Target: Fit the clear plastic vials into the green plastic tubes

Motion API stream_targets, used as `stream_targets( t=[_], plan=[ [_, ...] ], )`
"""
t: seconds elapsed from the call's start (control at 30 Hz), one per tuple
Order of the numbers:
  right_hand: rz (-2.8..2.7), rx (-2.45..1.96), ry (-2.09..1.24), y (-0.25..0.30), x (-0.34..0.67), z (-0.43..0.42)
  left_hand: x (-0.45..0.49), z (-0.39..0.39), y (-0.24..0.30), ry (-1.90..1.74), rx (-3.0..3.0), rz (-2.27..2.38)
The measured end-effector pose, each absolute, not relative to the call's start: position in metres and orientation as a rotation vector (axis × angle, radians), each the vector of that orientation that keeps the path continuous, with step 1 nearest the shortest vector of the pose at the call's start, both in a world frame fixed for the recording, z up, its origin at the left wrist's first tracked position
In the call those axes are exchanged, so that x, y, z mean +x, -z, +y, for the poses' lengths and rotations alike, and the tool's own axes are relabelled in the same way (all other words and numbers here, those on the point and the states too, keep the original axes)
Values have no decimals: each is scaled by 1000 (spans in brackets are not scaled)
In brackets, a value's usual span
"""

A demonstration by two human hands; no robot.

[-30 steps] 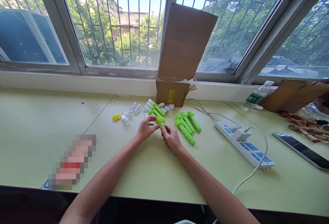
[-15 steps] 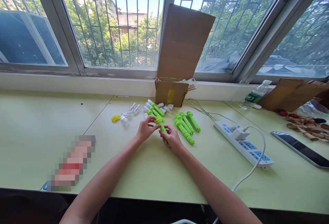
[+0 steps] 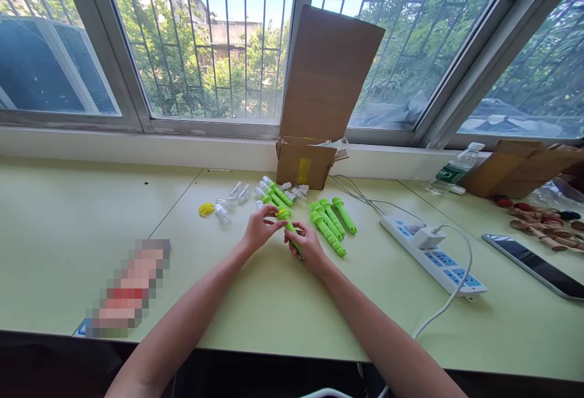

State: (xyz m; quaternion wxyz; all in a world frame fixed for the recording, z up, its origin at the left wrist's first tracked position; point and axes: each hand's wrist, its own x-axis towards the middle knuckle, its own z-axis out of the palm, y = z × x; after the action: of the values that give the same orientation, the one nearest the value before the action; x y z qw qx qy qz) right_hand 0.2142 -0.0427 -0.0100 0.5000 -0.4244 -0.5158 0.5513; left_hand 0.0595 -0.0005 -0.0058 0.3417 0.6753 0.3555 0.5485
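Between my two hands is a bright green plastic tube with a flared end, slanting down toward me. My left hand [image 3: 261, 229] pinches at its upper end, where something small and yellow [image 3: 281, 212] sits at the rim. Lower down, my right hand [image 3: 305, 244] has its fingers wrapped round the green tube [image 3: 291, 227]. Just beyond lie more green tubes with clear caps [image 3: 277, 193]. Several loose green tubes [image 3: 329, 235] rest to the right of my right hand. Left of my left hand are clear plastic caps [image 3: 222, 213] and a small heap of yellow rings [image 3: 207, 209].
A cardboard box [image 3: 298, 164] with its flap raised stands against the window sill. To the right are a white power strip [image 3: 433, 258] with cables, a phone [image 3: 531, 264], a water bottle [image 3: 456, 170] and wooden pieces [image 3: 542, 221]. A blurred item [image 3: 130, 291] lies left.
My hands stay in almost the same place on the green tube. More of the tube's lower end shows below my right hand. The view has shifted very slightly.
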Motion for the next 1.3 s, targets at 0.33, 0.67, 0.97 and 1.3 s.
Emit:
stream_targets(
  t=[0.33,0.67,0.97,1.3],
  plan=[
    [-1272,-1014,-1355,3,212,-47,59,1,7,-1444,1798,926],
    [-1250,-984,-1394,4,213,-45,59,0,5,-1453,1788,917],
    [-1376,-1030,-1417,2,214,-46,57,1,5,-1450,1782,948],
    [-1323,-1036,-1440,1,213,-46,59,1,6,-1440,1773,932]
  ],
)
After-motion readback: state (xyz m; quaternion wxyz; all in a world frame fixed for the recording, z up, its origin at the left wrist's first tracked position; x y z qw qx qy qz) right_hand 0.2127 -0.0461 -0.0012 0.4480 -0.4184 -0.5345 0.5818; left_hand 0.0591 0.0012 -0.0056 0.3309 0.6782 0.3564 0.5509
